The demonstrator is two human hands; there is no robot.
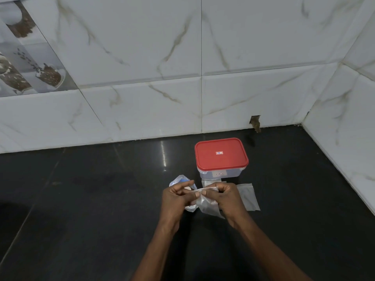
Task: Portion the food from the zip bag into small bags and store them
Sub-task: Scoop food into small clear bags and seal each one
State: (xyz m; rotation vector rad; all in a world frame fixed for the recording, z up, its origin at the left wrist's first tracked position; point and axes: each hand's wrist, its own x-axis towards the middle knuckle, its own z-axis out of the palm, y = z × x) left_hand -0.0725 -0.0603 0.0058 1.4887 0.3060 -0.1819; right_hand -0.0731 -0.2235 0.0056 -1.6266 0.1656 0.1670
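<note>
- Small bag (pixel 208 204): clear plastic, held up above the counter between the two hands, in front of the container. Its top edge is stretched level from one hand to the other and the body hangs below, creased. Whether anything is inside cannot be told.
- Left hand (pixel 176 197): grasping the small bag's top edge at its left end, thumb and fingertips pinched, the other fingers curled.
- Right hand (pixel 228 196): grasping the same top edge at its right end, thumb against forefinger, the remaining fingers folded around the plastic.
- Zip bag (pixel 179 180): clear plastic with blue and white showing, lying on the counter just behind and under the left hand, partly hidden by it. Contents not legible.
- Spare bag (pixel 248 196): flat, clear, lying on the counter just right of the right hand.
- Second spare bag (pixel 211 181): flat, clear, lying at the container's front base, mostly hidden behind the hands.
- Container (pixel 219 173): clear rectangular box standing beyond the hands, near the wall, closed with a red lid (pixel 221 154) bearing a small label at its centre.
- Countertop (pixel 91 199): black, glossy, carrying all the items.
- Wall tiles (pixel 142 47): white marble pattern, meeting in a corner at right.
- Decorated tile (pixel 24 63): printed with brown motifs, upper left.
- Notch (pixel 255 121): a broken gap at the wall's base behind the container.
</note>
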